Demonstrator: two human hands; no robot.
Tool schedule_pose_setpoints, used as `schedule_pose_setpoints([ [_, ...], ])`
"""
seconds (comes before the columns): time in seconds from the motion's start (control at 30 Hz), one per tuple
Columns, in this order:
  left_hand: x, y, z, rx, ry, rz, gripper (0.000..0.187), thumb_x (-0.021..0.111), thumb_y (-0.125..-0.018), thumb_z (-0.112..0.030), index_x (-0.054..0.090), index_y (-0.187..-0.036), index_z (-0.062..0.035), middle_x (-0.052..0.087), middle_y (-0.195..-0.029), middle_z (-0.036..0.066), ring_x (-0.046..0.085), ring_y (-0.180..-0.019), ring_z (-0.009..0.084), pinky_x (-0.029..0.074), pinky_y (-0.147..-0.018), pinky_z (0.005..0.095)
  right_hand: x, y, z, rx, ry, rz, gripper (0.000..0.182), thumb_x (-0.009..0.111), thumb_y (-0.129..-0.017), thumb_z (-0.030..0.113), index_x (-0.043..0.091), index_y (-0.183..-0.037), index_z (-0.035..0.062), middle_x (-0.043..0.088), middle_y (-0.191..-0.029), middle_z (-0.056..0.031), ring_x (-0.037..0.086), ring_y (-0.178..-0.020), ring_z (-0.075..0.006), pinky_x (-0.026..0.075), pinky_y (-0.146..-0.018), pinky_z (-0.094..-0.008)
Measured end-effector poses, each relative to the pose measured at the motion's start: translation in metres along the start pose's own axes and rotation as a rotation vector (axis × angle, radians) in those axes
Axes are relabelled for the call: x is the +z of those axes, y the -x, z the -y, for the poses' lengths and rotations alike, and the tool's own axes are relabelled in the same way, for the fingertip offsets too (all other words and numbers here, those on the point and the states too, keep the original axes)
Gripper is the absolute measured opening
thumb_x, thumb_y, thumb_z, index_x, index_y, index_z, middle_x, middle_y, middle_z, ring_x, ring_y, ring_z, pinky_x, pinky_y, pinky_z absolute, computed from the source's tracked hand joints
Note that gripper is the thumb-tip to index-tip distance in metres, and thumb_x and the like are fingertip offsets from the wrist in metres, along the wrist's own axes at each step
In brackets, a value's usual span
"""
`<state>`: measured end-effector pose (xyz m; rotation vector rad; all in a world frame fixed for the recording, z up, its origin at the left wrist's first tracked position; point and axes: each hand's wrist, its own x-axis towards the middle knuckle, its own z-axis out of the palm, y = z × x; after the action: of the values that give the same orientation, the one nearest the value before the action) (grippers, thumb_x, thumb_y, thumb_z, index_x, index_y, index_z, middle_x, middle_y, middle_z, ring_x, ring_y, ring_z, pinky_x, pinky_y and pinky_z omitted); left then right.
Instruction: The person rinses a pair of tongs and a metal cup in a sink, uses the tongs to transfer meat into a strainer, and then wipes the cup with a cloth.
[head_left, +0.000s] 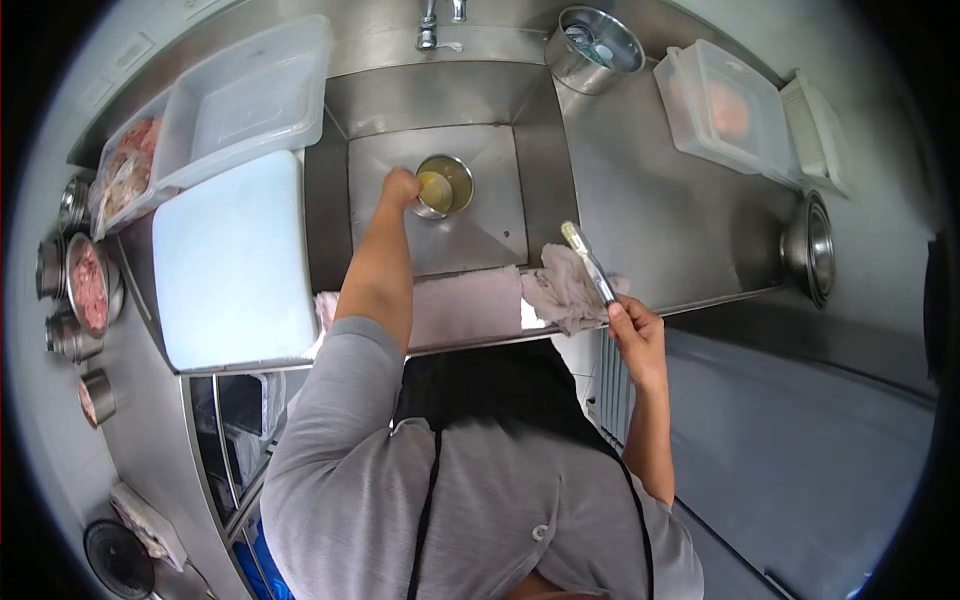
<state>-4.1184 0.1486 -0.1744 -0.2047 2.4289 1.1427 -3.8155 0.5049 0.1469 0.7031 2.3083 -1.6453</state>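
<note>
My left hand (402, 188) is closed at the left rim of a round metal pot (470, 190) standing in the sink. Against its fingers, inside the pot, is a yellow rounded piece (434, 190) whose kind I cannot make out. Cloudy yellowish liquid appears to lie around it. Over the counter's front edge, my right hand (640, 340) grips a slim silver metal tool (592, 266) by its lower end. The tool points up and left, and its tip carries something pale yellow. Just left of that hand lies a crumpled pinkish cloth (562, 290).
A steel sink (370, 240) is below a tap (428, 30). Left are a pale cutting board (230, 260), a clear plastic tub (245, 90) and a bowl of raw meat (90, 285). Right are a metal pot (595, 70), a plastic container (725, 110) and metal bowls (808, 250).
</note>
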Motion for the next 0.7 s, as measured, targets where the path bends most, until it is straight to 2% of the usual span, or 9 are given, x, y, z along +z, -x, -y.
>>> schedule_pose_setpoints([
  [0.13, 0.018, -0.011, 0.016, -0.062, -0.195, -0.082, 0.027, 0.061, -0.078, -0.018, 0.071, -0.095, 0.0008, 0.071, -0.088, 0.022, 0.071, -0.083, 0.0320, 0.055, -0.081, 0.0404, 0.008, -0.028, 0.008, -0.142, 0.054, 0.073, 0.042, 0.066, -0.094, 0.035, 0.067, -0.115, -0.0014, 0.051, -0.068, 0.0058, 0.040, -0.058, -0.0024, 0.030, -0.052, -0.0206],
  [0.2, 0.020, -0.015, 0.033, -0.099, -0.224, -0.145, 0.031, 0.061, -0.078, -0.018, 0.069, -0.103, -0.0005, 0.071, -0.091, 0.022, 0.070, -0.092, 0.0339, 0.053, -0.084, 0.0424, 0.006, -0.039, 0.019, -0.119, 0.104, 0.104, 0.041, 0.066, -0.094, 0.034, 0.067, -0.113, -0.0027, 0.054, -0.071, 0.0047, 0.045, -0.063, -0.0036, 0.034, -0.056, -0.0211],
  [0.3, 0.010, -0.024, 0.043, -0.263, -0.251, -0.095, 0.038, 0.063, -0.081, -0.024, 0.064, -0.112, -0.0013, 0.070, -0.098, 0.023, 0.067, -0.101, 0.0362, 0.052, -0.087, 0.0440, 0.002, -0.055, 0.025, -0.123, 0.161, 0.122, 0.040, 0.066, -0.094, 0.033, 0.067, -0.112, -0.0035, 0.057, -0.074, 0.0033, 0.048, -0.065, -0.0043, 0.038, -0.058, -0.0212],
  [0.4, -0.006, 0.001, 0.021, -0.373, -0.198, -0.175, 0.037, 0.067, -0.081, -0.030, 0.067, -0.105, -0.0016, 0.069, -0.107, 0.023, 0.065, -0.104, 0.0389, 0.051, -0.089, 0.0449, 0.001, -0.073, 0.019, -0.160, 0.097, 0.141, 0.038, 0.068, -0.094, 0.031, 0.067, -0.110, -0.0037, 0.050, -0.068, 0.0064, 0.041, -0.061, -0.0036, 0.033, -0.053, -0.0215],
  [0.47, -0.027, 0.021, -0.015, -0.313, -0.167, -0.334, 0.035, 0.067, -0.083, -0.031, 0.068, -0.102, -0.0016, 0.068, -0.107, 0.022, 0.065, -0.102, 0.0396, 0.051, -0.088, 0.0461, 0.000, -0.083, 0.027, -0.146, 0.084, 0.181, 0.037, 0.067, -0.094, 0.029, 0.066, -0.111, -0.0037, 0.049, -0.067, 0.0065, 0.041, -0.060, -0.0029, 0.033, -0.052, -0.0210],
  [0.5, -0.036, 0.029, -0.036, -0.279, -0.157, -0.412, 0.034, 0.067, -0.084, -0.031, 0.069, -0.101, -0.0016, 0.068, -0.108, 0.021, 0.065, -0.101, 0.0399, 0.051, -0.087, 0.0467, 0.001, -0.089, 0.030, -0.147, 0.077, 0.192, 0.036, 0.067, -0.094, 0.029, 0.066, -0.111, -0.0033, 0.049, -0.067, 0.0065, 0.041, -0.059, -0.0026, 0.032, -0.052, -0.0208],
  [0.57, -0.053, 0.030, -0.074, 0.045, -0.068, -0.669, 0.027, 0.064, -0.087, -0.027, 0.070, -0.100, -0.0034, 0.068, -0.106, 0.020, 0.065, -0.096, 0.0414, 0.051, -0.083, 0.0481, 0.004, -0.101, 0.031, -0.157, 0.065, 0.220, 0.035, 0.067, -0.094, 0.028, 0.067, -0.111, -0.0023, 0.051, -0.067, 0.0057, 0.043, -0.060, -0.0029, 0.033, -0.052, -0.0209],
  [0.63, -0.082, 0.042, -0.141, 0.353, -0.098, -0.802, 0.024, 0.063, -0.089, -0.019, 0.070, -0.106, -0.0037, 0.067, -0.106, 0.021, 0.065, -0.095, 0.0368, 0.051, -0.083, 0.0444, 0.008, -0.117, 0.026, -0.183, 0.061, 0.252, 0.035, 0.067, -0.093, 0.028, 0.067, -0.111, -0.0014, 0.055, -0.069, 0.0040, 0.045, -0.062, -0.0038, 0.036, -0.054, -0.0215],
  [0.7, -0.104, 0.037, -0.186, 0.692, -0.234, -0.981, 0.030, 0.059, -0.089, -0.012, 0.066, -0.118, -0.0075, 0.065, -0.111, 0.016, 0.061, -0.095, 0.0357, 0.050, -0.085, 0.0416, 0.015, -0.125, 0.026, -0.250, 0.074, 0.251, 0.035, 0.067, -0.093, 0.029, 0.067, -0.111, -0.0012, 0.059, -0.072, 0.0022, 0.048, -0.065, -0.0052, 0.039, -0.058, -0.0225],
])
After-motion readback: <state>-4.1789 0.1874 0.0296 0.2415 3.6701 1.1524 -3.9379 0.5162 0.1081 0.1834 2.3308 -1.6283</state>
